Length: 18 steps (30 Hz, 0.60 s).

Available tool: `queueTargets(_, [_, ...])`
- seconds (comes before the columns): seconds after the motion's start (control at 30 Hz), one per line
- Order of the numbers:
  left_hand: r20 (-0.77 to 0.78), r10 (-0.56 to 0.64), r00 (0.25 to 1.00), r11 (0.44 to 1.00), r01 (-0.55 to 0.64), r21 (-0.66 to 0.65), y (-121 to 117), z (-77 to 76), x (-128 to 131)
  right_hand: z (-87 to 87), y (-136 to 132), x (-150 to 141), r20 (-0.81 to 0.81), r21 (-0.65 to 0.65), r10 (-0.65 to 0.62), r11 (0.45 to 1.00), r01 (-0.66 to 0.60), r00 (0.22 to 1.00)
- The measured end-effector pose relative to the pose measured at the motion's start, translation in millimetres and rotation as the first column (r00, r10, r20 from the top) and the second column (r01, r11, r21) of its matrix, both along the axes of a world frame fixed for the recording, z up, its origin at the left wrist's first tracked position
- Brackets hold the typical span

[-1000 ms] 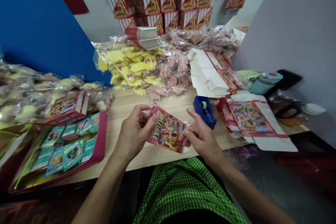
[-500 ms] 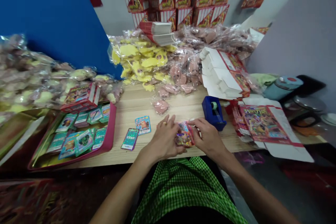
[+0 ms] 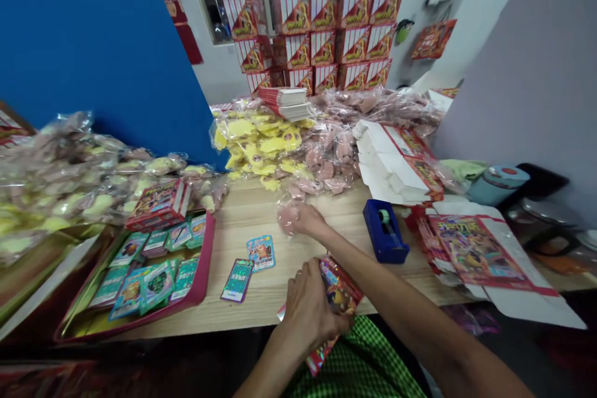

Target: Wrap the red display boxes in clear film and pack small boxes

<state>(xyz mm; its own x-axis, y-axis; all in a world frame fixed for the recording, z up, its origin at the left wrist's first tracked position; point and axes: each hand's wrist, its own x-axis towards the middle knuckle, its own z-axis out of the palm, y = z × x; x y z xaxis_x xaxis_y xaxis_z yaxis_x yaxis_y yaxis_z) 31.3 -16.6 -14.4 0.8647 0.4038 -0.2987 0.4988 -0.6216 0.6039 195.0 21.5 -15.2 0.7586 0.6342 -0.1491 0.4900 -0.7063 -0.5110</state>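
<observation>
along the near edge of the bench (image 3: pixel 247 214), the left hand (image 3: pixel 310 305) grips a red printed card box (image 3: pixel 340 295), long axis pointing up and away; the right hand (image 3: pixel 303 219), half open, touches one bagged pink plush (image 3: pixel 286 216). two loose cards (image 3: pixel 260 253) and one blue tape dispenser (image 3: pixel 385 233) lie nearby; red boxes (image 3: pixel 326 37) stack beyond.

The left hand (image 3: pixel 310 306) hides most of the red printed packet (image 3: pixel 341 293), the right hand (image 3: pixel 306 219) partly covers a blurred, bagged pink toy (image 3: pixel 286 216), and the lettering on the far stacked red boxes (image 3: pixel 321 37) is too small to read.
</observation>
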Motion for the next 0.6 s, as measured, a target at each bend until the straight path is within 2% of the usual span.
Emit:
queueTargets(0.07, [0.064, 0.064, 0.996, 0.991, -0.055, -0.126, 10, -8.9, -2, 6.3, -11, 4, -0.009, 0.097, 0.05, 0.994, -0.048, 0.999])
queueTargets(0.13, [0.178, 0.155, 0.972, 0.968, -0.113, -0.226, 25, -20.7, 1, 20.2, -30, 12, 0.04, 0.209, 0.065, 0.975, -0.072, 0.997])
queueTargets(0.23, [0.304, 0.273, 0.913, 0.95, -0.205, -0.237, 49, -32.5, 15, 46.5, -67, 20, 0.168, 0.349, 0.05, 0.931, -0.107, 0.984])
queueTargets(0.3, [0.352, 0.307, 0.884, 0.947, -0.249, -0.201, 59, -30.0, 26, 58.3, -93, 19, 0.267, 0.418, 0.04, 0.895, -0.154, 0.963])
queueTargets(0.37, [0.425, 0.368, 0.827, 0.929, -0.309, -0.203, 62, -18.7, 31, 60.2, -118, 12, 0.416, 0.494, 0.05, 0.826, -0.272, 0.908])
queueTargets(0.4, [0.456, 0.415, 0.787, 0.907, -0.32, -0.273, 62, -10.8, 32, 57.6, -129, 8, 0.503, 0.521, 0.061, 0.775, -0.358, 0.862])
queueTargets(0.43, [0.461, 0.461, 0.758, 0.871, -0.288, -0.398, 60, -2.2, 32, 53.1, -138, 2, 0.585, 0.53, 0.073, 0.719, -0.45, 0.807])
queueTargets(0.47, [0.436, 0.503, 0.747, 0.801, -0.212, -0.56, 58, 6.4, 31, 47.5, -147, -5, 0.653, 0.521, 0.09, 0.667, -0.532, 0.752])
queueTargets(0.5, [0.389, 0.531, 0.753, 0.685, -0.111, -0.72, 55, 14.4, 29, 41.5, -154, -11, 0.696, 0.503, 0.115, 0.626, -0.596, 0.708])
queueTargets(0.53, [0.339, 0.547, 0.766, 0.544, -0.017, -0.839, 53, 21.3, 29, 35.7, -159, -17, 0.718, 0.484, 0.152, 0.593, -0.644, 0.679])
queueTargets(0.57, [0.299, 0.561, 0.772, 0.423, 0.043, -0.905, 52, 26.8, 29, 30.6, -163, -23, 0.716, 0.472, 0.2, 0.567, -0.675, 0.669])
queueTargets(0.6, [0.269, 0.594, 0.758, 0.342, 0.065, -0.938, 51, 30.6, 29, 26.5, -167, -27, 0.691, 0.482, 0.239, 0.552, -0.681, 0.683])
